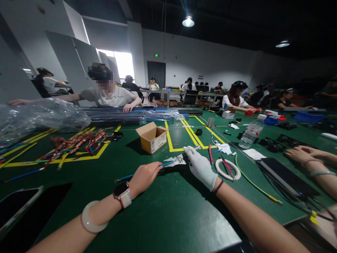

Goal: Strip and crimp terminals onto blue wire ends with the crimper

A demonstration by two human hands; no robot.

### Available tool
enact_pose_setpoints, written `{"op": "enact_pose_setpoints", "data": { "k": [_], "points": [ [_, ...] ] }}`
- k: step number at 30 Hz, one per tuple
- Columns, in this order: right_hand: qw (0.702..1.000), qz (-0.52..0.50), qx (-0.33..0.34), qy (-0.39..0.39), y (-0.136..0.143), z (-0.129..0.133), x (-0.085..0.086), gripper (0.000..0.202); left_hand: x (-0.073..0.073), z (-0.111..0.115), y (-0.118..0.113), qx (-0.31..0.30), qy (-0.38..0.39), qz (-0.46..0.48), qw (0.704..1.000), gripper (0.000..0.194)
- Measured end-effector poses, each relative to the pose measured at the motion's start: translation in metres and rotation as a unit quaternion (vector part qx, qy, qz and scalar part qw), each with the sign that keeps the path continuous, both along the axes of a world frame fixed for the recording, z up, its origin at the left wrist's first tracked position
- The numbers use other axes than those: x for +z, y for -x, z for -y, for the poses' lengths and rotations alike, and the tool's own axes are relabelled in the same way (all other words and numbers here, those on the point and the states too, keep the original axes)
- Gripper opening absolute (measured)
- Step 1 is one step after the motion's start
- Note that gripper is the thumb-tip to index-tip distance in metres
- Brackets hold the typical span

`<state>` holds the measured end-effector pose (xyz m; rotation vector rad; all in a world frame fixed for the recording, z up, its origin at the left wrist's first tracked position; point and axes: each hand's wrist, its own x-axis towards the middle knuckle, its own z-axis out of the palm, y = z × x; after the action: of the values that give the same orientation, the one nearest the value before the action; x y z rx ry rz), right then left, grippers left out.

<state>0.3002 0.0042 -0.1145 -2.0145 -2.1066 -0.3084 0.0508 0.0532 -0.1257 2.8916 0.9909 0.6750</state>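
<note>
My bare left hand (146,175) is closed around a blue cable (126,177), whose front end lies against the head of a metal wire tool (180,160). On my right hand (198,165) is a white glove, and its fingers are wrapped over the tool's handle end, hiding most of it. Just beyond the tool stands an open cardboard box (157,141). A roll of white tape (218,168) with a red-handled item across it lies right of my glove, near a short red cable (210,154) and a yellow-green cable (252,185).
Copper braids and cables (79,142) lie at the left, behind a dark tablet (39,214). Plastic-wrapped bars (137,115) cross the far side, by a person. At right are a bottle (252,131), a black device (289,175) and another person's hands (302,156).
</note>
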Motion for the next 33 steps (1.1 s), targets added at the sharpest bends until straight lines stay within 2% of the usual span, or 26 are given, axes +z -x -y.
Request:
{"op": "enact_pose_setpoints", "data": {
  "k": [6,11,16,21,25,30,33],
  "points": [
    [0.995,-0.079,0.037,-0.046,0.003,0.002,-0.003,0.060,0.002,0.003,0.000,0.007,0.013,0.031,0.999,0.030],
    [0.994,-0.101,0.009,-0.048,0.002,0.002,-0.003,0.057,0.003,0.003,0.000,0.015,0.028,0.029,0.999,0.028],
    [0.996,-0.079,-0.020,-0.046,-0.006,-0.002,-0.002,0.054,0.004,0.000,0.000,0.022,0.051,-0.001,0.998,0.026],
    [0.996,-0.062,-0.044,-0.043,-0.011,-0.013,0.006,0.049,0.006,0.000,-0.001,0.026,0.057,-0.029,0.998,0.024],
    [0.997,-0.031,-0.053,-0.055,-0.009,-0.034,0.029,0.042,0.007,0.001,-0.001,0.014,0.061,-0.034,0.997,0.025],
    [0.998,0.030,-0.046,-0.043,0.009,-0.074,0.079,0.028,0.004,-0.001,0.000,0.006,0.044,-0.033,0.998,0.026],
    [0.994,0.079,-0.012,-0.069,0.026,-0.102,0.106,0.028,0.002,-0.002,0.001,0.003,0.040,-0.030,0.999,0.026]
  ]
}}
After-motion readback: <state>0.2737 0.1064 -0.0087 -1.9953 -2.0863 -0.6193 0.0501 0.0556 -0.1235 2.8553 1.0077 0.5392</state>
